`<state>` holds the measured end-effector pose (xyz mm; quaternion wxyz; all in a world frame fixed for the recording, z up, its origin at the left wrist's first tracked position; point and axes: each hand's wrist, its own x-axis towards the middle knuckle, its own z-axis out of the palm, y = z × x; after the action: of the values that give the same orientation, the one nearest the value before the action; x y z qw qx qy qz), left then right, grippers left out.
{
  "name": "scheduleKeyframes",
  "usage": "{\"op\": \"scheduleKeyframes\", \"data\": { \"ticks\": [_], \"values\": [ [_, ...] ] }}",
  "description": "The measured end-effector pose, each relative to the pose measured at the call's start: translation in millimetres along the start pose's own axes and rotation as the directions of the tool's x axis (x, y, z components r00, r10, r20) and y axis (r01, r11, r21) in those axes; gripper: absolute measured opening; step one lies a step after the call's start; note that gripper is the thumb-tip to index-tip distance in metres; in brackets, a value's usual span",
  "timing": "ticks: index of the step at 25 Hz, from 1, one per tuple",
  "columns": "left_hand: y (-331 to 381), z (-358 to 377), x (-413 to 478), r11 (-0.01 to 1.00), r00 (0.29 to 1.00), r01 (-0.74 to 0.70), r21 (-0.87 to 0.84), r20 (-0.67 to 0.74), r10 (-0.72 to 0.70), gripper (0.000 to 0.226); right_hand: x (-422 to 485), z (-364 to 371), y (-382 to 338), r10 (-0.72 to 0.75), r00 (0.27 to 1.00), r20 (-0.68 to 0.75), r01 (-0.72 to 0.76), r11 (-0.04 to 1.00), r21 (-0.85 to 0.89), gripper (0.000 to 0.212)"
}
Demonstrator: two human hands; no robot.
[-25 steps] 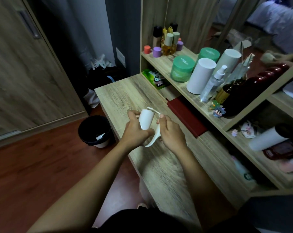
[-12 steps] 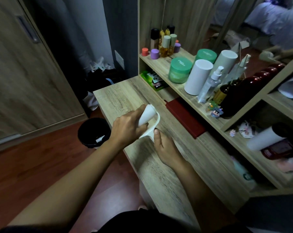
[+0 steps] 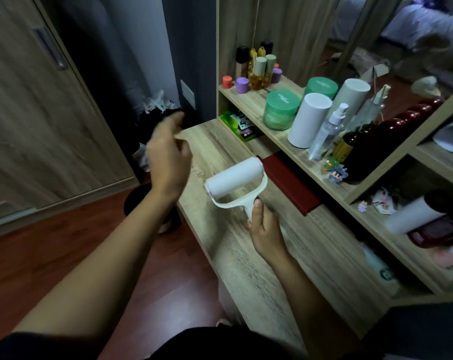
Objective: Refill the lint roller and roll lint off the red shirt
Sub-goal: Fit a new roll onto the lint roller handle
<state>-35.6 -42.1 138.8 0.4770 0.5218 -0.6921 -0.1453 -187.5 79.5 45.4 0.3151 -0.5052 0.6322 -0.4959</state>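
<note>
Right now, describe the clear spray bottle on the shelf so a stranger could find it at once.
Find the wooden shelf above the desk. On it, past the green jar, stands a tall white cylinder; the spray bottle is right beside it, nearer the camera. It alone is slim and see-through, with a white pump top.

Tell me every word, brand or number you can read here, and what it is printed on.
None reads clearly.
Front green jar: white script on its lid, too blurred.
Rear green jar: white script, too blurred.
Green packets: small print, too small to read.
Amber bottle: yellow label, too dark.
Lint roller: no print visible.
</note>
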Motion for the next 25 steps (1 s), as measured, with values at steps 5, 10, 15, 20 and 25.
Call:
{"op": "scheduleKeyframes", "data": {
  "ticks": [5,10,15,20,25],
  "values": [
    [1,6,-32,0.734,0.719,-0.679,0.035,0.234,0.654,0.030,11,3,-7,0.005,1.000,-0.030,-0.005,1.000,-0.006,0.047],
    [-16,4,-36,0.394,0.402,-0.912,0.114,0.438,0.804,0.042,15,4,-8,0.009,1.000,-0.009,-0.009,1.000,-0.025,0.057],
    [-30,-32,10,0.842,0.890,-0.429,0.327,0.312,0.333,0.063,10,16,-20,0.051,0.998,-0.024,-0.051,0.998,0.028,0.043],
    [-38,-59,-6,0.716,0.684,-0.681,0.154,0.481,0.548,0.053,7,54,-44,0.041,0.999,-0.012,-0.041,0.999,0.030,0.042],
    [-85,-127,-12,0.801,0.764,-0.558,0.216,0.510,0.395,0.057,-8,126,-76,-0.016,0.996,0.090,0.013,0.999,0.039,0.036]
  ]
}}
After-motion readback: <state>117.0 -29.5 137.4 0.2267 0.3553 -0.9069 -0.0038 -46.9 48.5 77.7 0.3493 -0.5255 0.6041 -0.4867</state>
